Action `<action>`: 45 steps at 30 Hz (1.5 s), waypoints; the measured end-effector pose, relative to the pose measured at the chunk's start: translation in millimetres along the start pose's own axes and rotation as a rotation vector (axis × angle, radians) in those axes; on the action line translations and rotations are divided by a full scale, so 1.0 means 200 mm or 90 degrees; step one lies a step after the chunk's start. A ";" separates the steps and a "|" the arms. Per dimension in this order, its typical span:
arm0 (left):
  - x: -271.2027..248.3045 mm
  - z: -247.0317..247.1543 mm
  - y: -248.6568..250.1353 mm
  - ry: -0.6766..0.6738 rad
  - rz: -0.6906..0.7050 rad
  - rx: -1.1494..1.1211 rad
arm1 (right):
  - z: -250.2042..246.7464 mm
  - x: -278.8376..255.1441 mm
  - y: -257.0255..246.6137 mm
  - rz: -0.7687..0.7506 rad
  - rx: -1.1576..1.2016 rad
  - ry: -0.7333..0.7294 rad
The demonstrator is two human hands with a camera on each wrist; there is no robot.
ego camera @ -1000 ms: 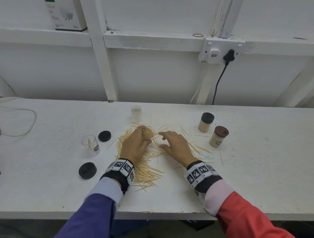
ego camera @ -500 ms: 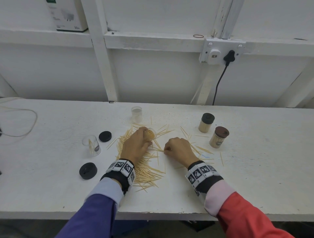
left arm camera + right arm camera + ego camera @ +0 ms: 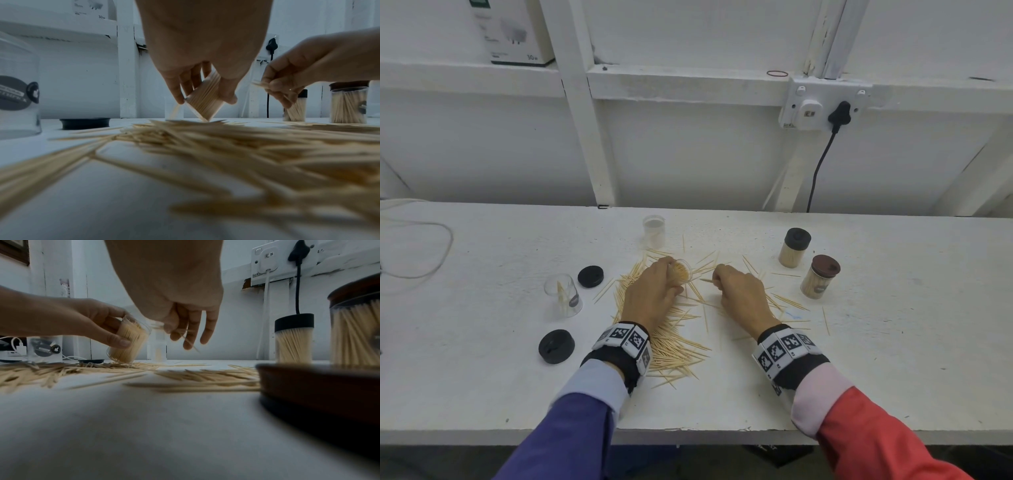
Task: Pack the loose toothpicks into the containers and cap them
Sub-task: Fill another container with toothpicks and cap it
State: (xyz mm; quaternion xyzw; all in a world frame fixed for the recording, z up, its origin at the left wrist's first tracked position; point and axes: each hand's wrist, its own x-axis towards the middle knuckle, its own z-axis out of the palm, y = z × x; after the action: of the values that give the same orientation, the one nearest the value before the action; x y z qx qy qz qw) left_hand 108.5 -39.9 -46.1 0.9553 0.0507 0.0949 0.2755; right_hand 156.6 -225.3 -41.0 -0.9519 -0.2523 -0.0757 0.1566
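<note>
Table: white worktop running along a white wall.
Toothpicks: loose heap spread over the middle of the table, between and under both hands, with strays reaching toward the right.
Left hand: fingers and thumb curled around a clear jar.
Right hand: fingers bent, pinching a few toothpicks whose tips point left toward the jar's mouth.
Jar: nearly full of toothpicks, tilted, its bottom edge touching the pile, mouth facing right.
Capped jars: black-lidded jar and brown-lidded jar, both full, upright, to the right of the hands.
Open jars: one clear jar at left with a few toothpicks inside; another behind the heap.
Lids: two black lids, one just right of the left jar, one nearer the table's front edge.
</note>
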 end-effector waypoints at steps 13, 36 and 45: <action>-0.01 0.02 0.00 -0.133 0.122 -0.028 | 0.02 0.00 0.00 -0.117 0.104 0.176; 0.01 0.05 -0.03 -0.137 0.168 -0.038 | 0.03 0.00 -0.01 -0.230 0.243 0.145; 0.01 0.05 -0.02 -0.166 0.180 -0.043 | 0.01 0.00 -0.01 -0.225 0.218 0.218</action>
State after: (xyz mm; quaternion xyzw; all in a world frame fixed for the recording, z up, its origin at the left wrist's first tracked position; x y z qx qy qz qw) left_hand 112.0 -41.7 -56.1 0.9472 -0.1233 0.0095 0.2957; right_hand 156.8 -223.1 -42.9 -0.8262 -0.3933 -0.2176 0.3397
